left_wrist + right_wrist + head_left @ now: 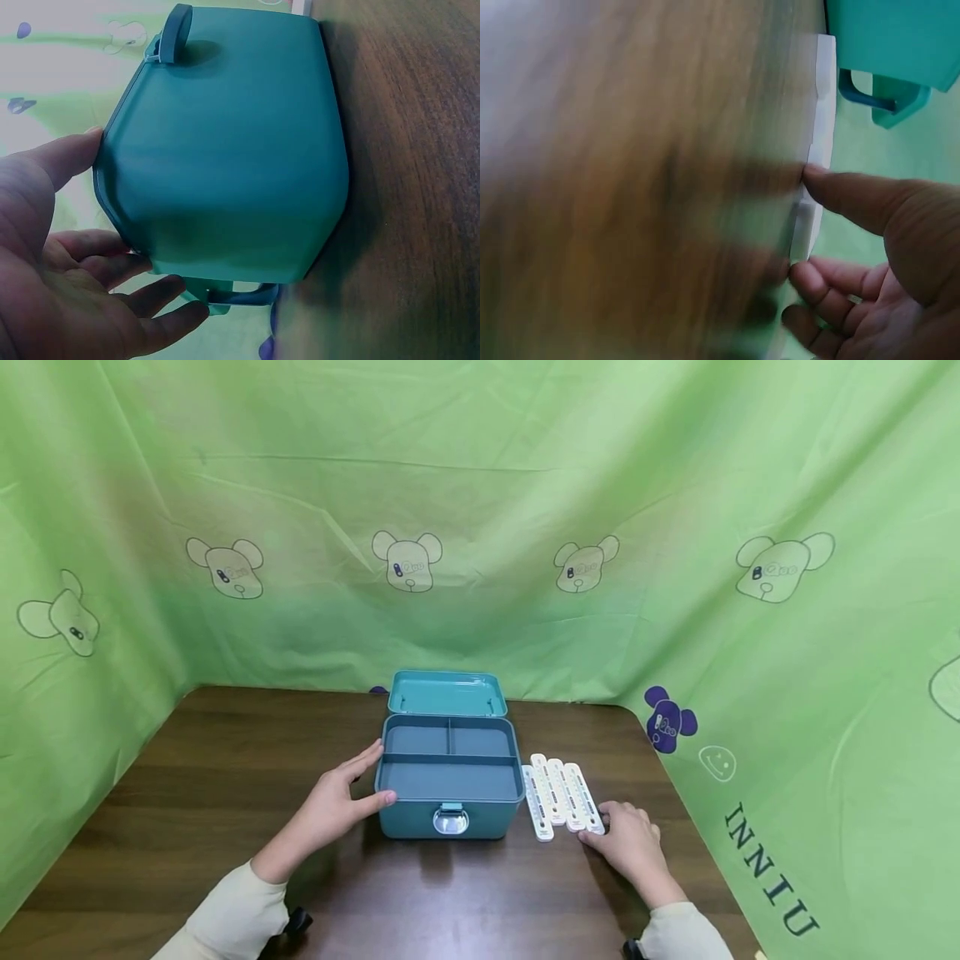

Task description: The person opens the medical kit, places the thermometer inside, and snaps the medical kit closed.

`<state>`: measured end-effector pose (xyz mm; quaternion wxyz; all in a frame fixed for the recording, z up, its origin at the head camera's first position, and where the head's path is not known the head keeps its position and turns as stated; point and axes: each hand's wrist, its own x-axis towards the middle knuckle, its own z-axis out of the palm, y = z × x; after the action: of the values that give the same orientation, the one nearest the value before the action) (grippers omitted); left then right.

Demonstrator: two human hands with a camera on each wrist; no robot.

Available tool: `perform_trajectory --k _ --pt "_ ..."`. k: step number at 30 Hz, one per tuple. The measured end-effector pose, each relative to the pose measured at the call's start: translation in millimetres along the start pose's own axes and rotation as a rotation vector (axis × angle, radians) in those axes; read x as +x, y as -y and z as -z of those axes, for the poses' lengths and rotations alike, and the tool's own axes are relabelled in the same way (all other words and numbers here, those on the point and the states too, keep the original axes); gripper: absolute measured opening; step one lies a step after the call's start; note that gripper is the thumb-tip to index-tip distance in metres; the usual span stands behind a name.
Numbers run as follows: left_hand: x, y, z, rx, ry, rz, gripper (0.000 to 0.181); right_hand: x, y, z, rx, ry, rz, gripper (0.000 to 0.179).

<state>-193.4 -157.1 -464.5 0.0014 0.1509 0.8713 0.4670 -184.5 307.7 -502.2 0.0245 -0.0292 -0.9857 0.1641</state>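
A teal storage box point(452, 820) stands upright with its lid point(448, 692) swung back and a silver clasp on the front. Inside its top lies a grey-blue tray point(450, 779) split into three compartments. My left hand point(337, 806) rests against the box's left side, thumb on the front left rim, fingers loosely extended; the left wrist view shows thumb and fingertips along the edge. Several long white strips point(538, 810) with rows of small coloured marks lie side by side right of the box. My right hand point(628, 842) pinches the near end of the rightmost strip point(588, 797) between thumb and fingers.
The brown wooden table point(247, 760) carries the box and strips. Behind and on both sides hangs a green cloth point(480, 635) with bear-head prints. The box's lid stands close to the back cloth. A dark carry handle point(244, 295) shows in the left wrist view.
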Motion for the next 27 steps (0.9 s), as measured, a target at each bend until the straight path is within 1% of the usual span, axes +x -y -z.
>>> perform_trajectory --k 3,8,12,14,19,24,27 --pt "1.2 0.2 -1.5 -0.007 0.006 -0.005 0.084 -0.6 3 3 -0.03 0.014 -0.057 0.049" --pt "1.7 0.2 -2.4 -0.011 0.01 -0.006 0.083 -2.3 4 5 -0.028 0.044 -0.128 0.041" --pt "1.8 -0.8 -1.3 -0.008 0.008 -0.003 0.084 -1.3 2 7 0.008 0.047 -0.157 0.038" --pt "1.7 -1.1 -1.0 -0.008 0.01 -0.002 0.084 -0.3 1 9 0.044 0.052 -0.171 0.036" --pt "0.2 -0.6 -1.3 -0.02 0.009 0.009 0.084 2.5 -7 15 0.125 0.028 -0.202 0.035" --pt "0.1 -0.7 0.2 -0.029 0.008 0.017 0.084 9.5 -18 21 0.168 -0.04 -0.183 0.034" --pt "0.7 -0.8 1.5 -0.031 0.01 0.016 0.084 16.1 -25 25 0.206 -0.085 -0.123 0.032"
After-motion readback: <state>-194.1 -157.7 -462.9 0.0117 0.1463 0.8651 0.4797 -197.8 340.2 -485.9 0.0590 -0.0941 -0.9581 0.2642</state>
